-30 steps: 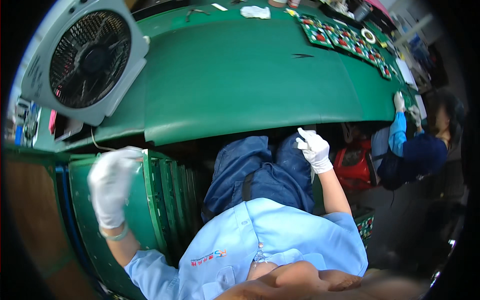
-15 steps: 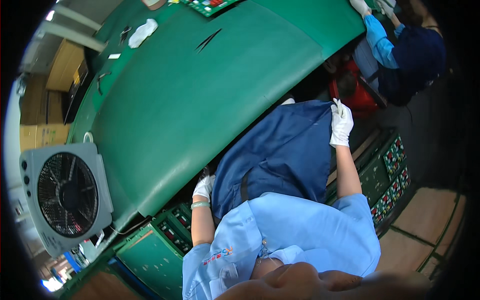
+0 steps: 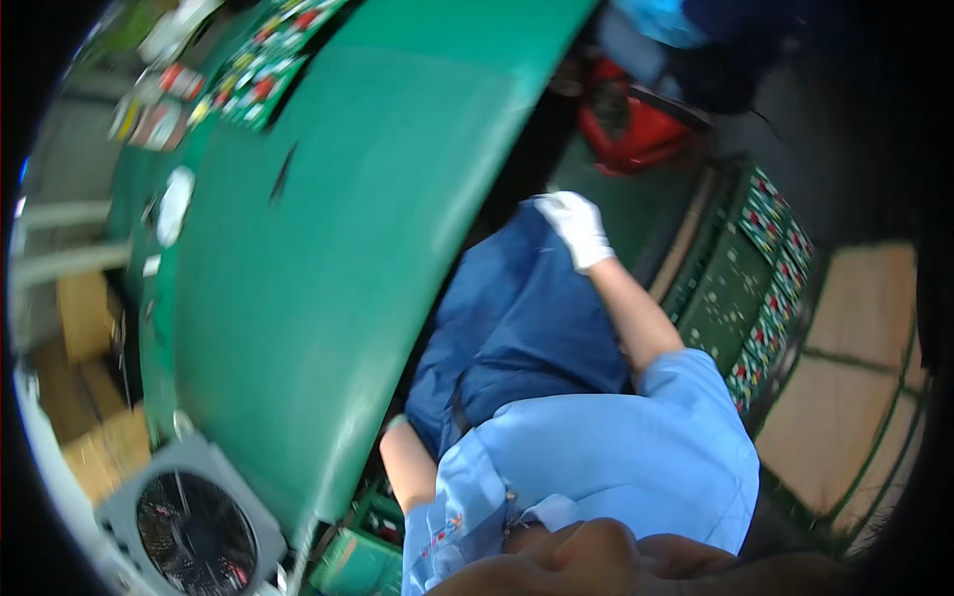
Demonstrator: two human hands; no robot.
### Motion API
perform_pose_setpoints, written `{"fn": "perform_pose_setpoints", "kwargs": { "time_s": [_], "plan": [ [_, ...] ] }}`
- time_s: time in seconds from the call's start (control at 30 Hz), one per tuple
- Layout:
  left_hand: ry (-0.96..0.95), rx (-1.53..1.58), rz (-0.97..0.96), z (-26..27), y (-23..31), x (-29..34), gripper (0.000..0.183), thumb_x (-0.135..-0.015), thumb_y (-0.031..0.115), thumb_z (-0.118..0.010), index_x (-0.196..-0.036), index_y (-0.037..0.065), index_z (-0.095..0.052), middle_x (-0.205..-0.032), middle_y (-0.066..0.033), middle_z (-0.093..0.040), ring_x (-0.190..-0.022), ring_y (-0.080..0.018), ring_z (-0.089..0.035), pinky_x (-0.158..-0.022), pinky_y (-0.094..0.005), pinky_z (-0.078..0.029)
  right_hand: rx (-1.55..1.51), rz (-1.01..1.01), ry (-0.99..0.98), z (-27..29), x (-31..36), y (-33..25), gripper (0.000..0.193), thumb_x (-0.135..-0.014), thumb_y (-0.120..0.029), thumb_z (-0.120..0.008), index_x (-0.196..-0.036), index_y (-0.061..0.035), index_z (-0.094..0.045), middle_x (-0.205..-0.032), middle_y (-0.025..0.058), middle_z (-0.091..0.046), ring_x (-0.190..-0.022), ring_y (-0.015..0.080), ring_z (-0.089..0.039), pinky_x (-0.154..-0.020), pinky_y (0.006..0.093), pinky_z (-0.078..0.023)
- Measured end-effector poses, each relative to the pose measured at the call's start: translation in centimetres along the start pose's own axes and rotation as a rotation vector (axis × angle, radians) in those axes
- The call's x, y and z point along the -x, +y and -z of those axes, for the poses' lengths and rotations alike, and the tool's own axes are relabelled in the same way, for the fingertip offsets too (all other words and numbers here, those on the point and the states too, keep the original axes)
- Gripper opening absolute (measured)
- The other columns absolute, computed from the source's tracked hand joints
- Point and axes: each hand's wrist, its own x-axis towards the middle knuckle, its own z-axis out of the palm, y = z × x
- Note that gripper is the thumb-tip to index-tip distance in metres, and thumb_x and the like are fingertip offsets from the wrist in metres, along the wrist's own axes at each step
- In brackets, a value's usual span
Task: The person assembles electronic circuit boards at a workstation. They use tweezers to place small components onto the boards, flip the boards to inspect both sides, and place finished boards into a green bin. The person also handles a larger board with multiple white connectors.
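Observation:
A dark blue apron (image 3: 517, 318) is spread over my lap, below my light blue shirt. My right hand (image 3: 578, 230), in a white glove, is closed on its far upper edge beside the table. My left forearm (image 3: 407, 469) reaches toward the apron's left side, under the table's edge. The left hand itself is hidden there, so its fingers do not show. The green-covered table (image 3: 328, 248) runs along my left and front.
A grey box fan (image 3: 194, 521) stands at the lower left. On the table lie black tweezers (image 3: 283, 172), a white glove (image 3: 175, 206) and circuit boards (image 3: 263, 74). Green crates with boards (image 3: 770, 288) stand at right, near a red object (image 3: 621, 119) and a co-worker (image 3: 686, 50).
The view has turned and blurred. My right hand has come inward with the apron's edge, nearer the table. My left hand has slipped out of sight beneath the table's edge.

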Motion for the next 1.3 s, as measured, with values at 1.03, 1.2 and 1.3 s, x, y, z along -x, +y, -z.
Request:
{"fn": "perform_pose_setpoints", "kwargs": {
  "time_s": [1.03, 1.2, 1.3],
  "plan": [
    [-0.23, -0.423, -0.158, -8.2, 9.0, 6.4, 0.051, -0.095, 0.038, -0.051, -0.132, 0.005, -0.059, -0.131, -0.0195, -0.062, -0.117, -0.0355, -0.06, -0.098, -0.0434, -0.05, -0.668, -1.356, 0.865, 17.2, 36.7, 34.0, 0.031, -0.096, -0.036, -0.053, -0.087, -0.0114, -0.071, -0.07, 0.0044, -0.066, -0.065, 0.0166, -0.065, -0.053, 0.0352, -0.046],
    [-0.21, -0.489, -0.148, -9.3, 8.8, 9.0, 0.049, -0.094, 0.035, -0.052, -0.131, 0.005, -0.059, -0.131, -0.0188, -0.062, -0.117, -0.0349, -0.06, -0.098, -0.0431, -0.05, 0.465, -1.596, 0.734, 23.1, 51.0, 43.0, 0.043, -0.101, -0.039, -0.048, -0.098, -0.0026, -0.07, -0.1, 0.0207, -0.072, -0.097, 0.0401, -0.068, -0.079, 0.0472, -0.055],
    [-0.196, -0.521, -0.136, -9.5, 8.6, 10.5, 0.047, -0.094, 0.033, -0.052, -0.131, 0.005, -0.06, -0.132, -0.0185, -0.061, -0.118, -0.0345, -0.06, -0.098, -0.043, -0.05, 0.401, -1.653, 0.807, 26.7, 55.1, 44.9, 0.036, -0.098, -0.035, -0.056, -0.104, -0.002, -0.067, -0.106, 0.023, -0.07, -0.097, 0.0393, -0.068, -0.079, 0.0468, -0.055]
  ]
}}
